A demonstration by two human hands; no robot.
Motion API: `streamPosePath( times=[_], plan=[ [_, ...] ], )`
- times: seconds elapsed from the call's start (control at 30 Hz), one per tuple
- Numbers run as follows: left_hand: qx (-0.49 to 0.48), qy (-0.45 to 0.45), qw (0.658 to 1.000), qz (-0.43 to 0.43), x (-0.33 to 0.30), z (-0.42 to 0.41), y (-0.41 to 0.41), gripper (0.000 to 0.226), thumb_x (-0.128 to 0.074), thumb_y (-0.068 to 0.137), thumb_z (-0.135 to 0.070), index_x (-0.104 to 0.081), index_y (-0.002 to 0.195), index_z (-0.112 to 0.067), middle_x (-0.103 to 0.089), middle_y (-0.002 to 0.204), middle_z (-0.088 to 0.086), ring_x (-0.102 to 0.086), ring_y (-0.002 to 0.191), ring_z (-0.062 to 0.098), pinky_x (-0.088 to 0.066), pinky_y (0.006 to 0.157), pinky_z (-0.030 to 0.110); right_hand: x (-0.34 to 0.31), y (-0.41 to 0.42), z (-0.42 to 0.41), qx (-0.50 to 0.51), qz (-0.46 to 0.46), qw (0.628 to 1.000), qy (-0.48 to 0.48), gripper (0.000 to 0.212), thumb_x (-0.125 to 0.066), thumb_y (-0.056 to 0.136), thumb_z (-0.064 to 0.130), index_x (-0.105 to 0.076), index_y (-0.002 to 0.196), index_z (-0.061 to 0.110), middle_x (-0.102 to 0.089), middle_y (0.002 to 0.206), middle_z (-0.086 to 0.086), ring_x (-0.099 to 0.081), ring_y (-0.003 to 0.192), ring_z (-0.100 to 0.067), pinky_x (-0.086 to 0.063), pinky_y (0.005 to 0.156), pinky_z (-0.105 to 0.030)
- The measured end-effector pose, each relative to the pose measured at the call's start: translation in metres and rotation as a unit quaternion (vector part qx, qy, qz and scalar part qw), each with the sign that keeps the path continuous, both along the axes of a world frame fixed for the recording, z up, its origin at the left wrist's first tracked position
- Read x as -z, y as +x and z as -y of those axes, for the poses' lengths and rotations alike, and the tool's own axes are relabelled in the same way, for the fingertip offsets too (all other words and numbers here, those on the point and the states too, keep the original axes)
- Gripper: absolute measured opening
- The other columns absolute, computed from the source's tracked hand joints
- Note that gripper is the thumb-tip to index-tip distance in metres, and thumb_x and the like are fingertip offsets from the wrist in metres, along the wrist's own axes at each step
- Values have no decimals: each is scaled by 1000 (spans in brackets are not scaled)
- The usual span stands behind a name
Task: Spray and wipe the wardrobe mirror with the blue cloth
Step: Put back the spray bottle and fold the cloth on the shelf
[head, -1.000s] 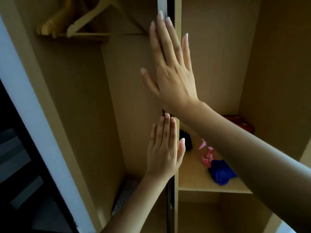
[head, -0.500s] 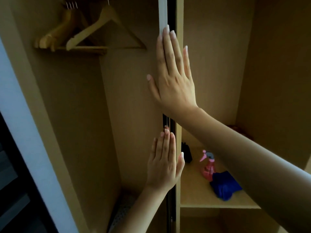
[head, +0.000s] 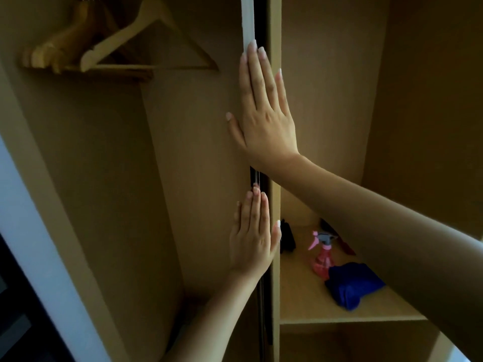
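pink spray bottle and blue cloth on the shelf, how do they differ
The pink plastic spray bottle stands upright and rigid, with a grey nozzle; the crumpled blue cloth lies low and soft in a heap. The bottle sits further back; the cloth lies nearer the shelf's front edge. Both rest untouched on the wooden wardrobe shelf.

Two hands [head: 264, 118], one cloth [head: 352, 284], one bottle [head: 322, 259]

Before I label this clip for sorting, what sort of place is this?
Likely the inside of a bedroom wardrobe: pale wooden coat hangers hang upper left, and a tan wooden shelf holds a pink spray bottle and a crumpled blue cloth.
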State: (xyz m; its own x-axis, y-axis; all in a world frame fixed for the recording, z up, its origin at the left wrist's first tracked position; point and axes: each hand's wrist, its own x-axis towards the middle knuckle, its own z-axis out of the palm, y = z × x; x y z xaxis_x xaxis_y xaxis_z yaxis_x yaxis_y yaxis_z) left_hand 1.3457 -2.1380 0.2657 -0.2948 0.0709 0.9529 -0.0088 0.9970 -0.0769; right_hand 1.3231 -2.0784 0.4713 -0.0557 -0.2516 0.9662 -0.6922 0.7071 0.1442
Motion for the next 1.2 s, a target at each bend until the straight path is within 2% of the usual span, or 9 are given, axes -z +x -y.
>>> streamPosePath(
  times=[0.1,0.27,0.4,0.53,0.7,0.9,1.03,1.1,1.2],
  plan=[
    [-2,2,1000,-5,-2,5,-10,78,-46,96,-36,0,153,-7,-11,157,11,-5,149,21,-15,121,37,0,-8,5,7,2,1000,4,72,-41,95,33,-13,153,0,-12,161,-18,-8,150,-30,-7,123,-46],
    [-4,-4,1000,-8,-3,10,-24,79,-47,96,-37,-1,152,-6,-16,156,13,-5,149,22,-22,118,39,0,-23,8,18,2,1000,23,73,-40,95,35,-12,153,0,-12,161,-18,-9,150,-30,-7,123,-47],
    [7,2,1000,-13,-3,13,-30,78,-45,96,-38,-1,153,-7,-4,160,10,-6,149,21,-17,120,38,-1,-30,12,14,-2,1000,18,75,-43,94,37,-15,152,-1,-15,161,-19,-11,150,-31,-8,123,-47],
    [17,3,1000,-10,-1,13,-31,79,-46,96,-37,-1,153,-8,-9,158,10,-7,149,22,-19,119,39,0,-32,12,12,-2,1000,20,77,-45,93,37,-15,152,-1,-15,160,-19,-12,150,-32,-8,122,-46],
    [12,5,1000,0,0,13,-31,77,-45,97,-37,-1,153,-7,1,161,9,-9,149,23,-20,120,40,1,-29,13,18,4,1000,21,76,-44,93,36,-15,152,-1,-14,161,-19,-11,150,-31,-8,123,-45],
    [7,23,999,46,-8,7,-16,76,-44,98,-35,0,153,-9,-11,158,12,-12,148,23,-20,119,41,-1,-24,9,12,30,999,40,75,-42,95,36,-12,153,-1,-12,161,-19,-9,150,-31,-7,123,-45],
    [30,48,995,85,-11,-6,13,68,-41,99,-33,-8,151,-6,-11,159,13,-13,148,23,-15,121,43,3,-14,-17,-58,80,992,77,71,-39,100,39,-7,155,7,-5,163,-13,-1,151,-26,0,122,-42],
    [51,69,992,92,-7,-15,25,65,-41,99,-31,-12,151,-5,-12,159,13,-13,148,23,-16,120,42,18,-8,-40,-97,105,987,75,65,-38,103,38,-9,156,15,-5,164,-8,2,151,-24,2,122,-43],
    [105,82,983,124,4,-33,35,59,-41,99,-27,-21,150,-6,-18,159,10,-15,148,19,-21,119,44,57,-7,-76,-103,159,979,74,58,-37,104,36,-13,156,25,-7,164,-1,4,151,-19,2,122,-43]
  ],
)
